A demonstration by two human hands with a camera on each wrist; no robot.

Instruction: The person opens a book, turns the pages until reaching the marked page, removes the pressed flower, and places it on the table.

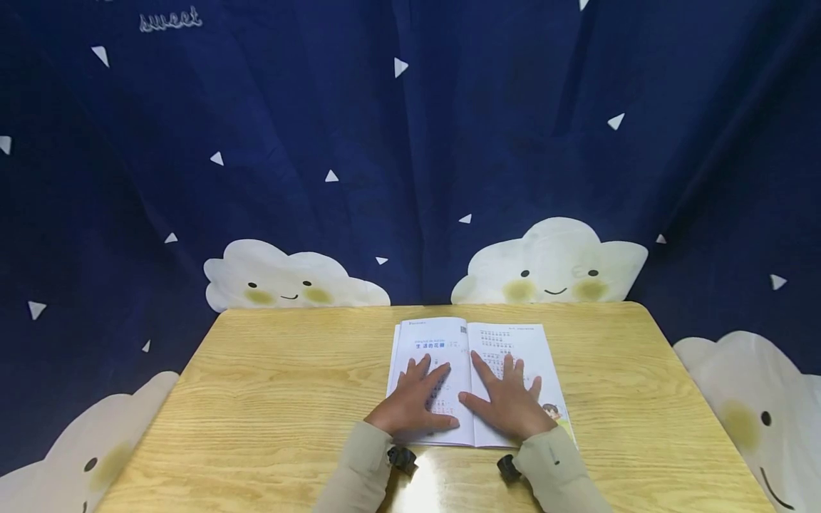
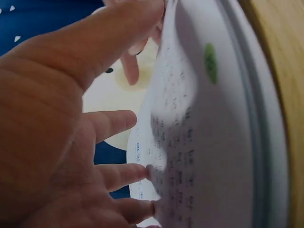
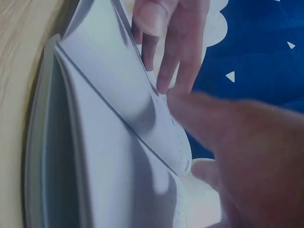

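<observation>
An open book (image 1: 474, 434) lies on the wooden table, its spine running away from the person. Spread over the left page is my left hand (image 1: 413, 402), fingers straight and thumb pointing toward the fold. My right hand (image 1: 509, 402) rests on the right page the same way, thumb reaching to the fold. Printed lines of text and a blue heading (image 1: 430, 345) show on the left page. Near the right hand, a small drawn figure (image 1: 553, 412) sits at the page's lower right. In the left wrist view, a green oval mark (image 2: 211, 63) shows on the page.
The pale wooden table (image 1: 288, 377) has rounded far corners. Behind it hangs a dark blue curtain (image 1: 359, 121) with white triangles and smiling clouds (image 1: 551, 260). A small black device (image 1: 402, 458) sits at the left wrist, another (image 1: 509, 469) at the right.
</observation>
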